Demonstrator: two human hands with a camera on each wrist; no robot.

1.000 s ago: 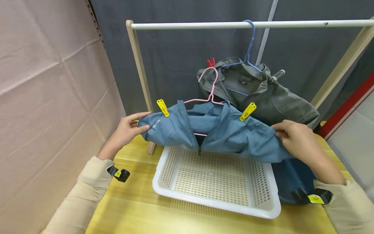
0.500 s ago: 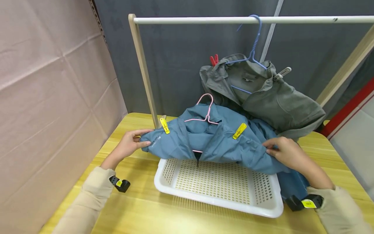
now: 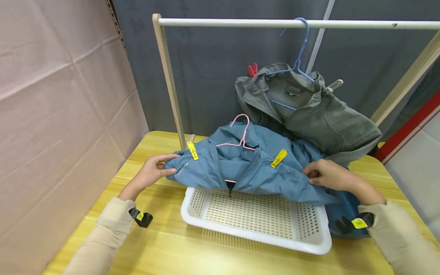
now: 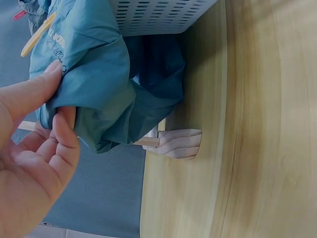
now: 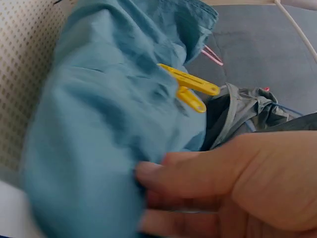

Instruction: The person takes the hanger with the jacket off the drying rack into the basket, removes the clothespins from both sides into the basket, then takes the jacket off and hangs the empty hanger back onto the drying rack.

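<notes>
A blue jacket on a pink hanger lies across the far rim of a white perforated basket. Two yellow clips pin its shoulders. My left hand pinches the jacket's left sleeve end between thumb and fingers. My right hand grips the right shoulder fabric, beside a yellow clip. Both hands hold the garment spread just over the basket.
A grey jacket hangs on a blue hanger from the white rail of a wooden rack, with a red clip. The rack post stands on the yellow table. A pink wall is left.
The blue jacket and its pink hanger have come down from mid-air to lie over the basket's far rim. Both hands lowered with it, still holding the sleeve and shoulder.
</notes>
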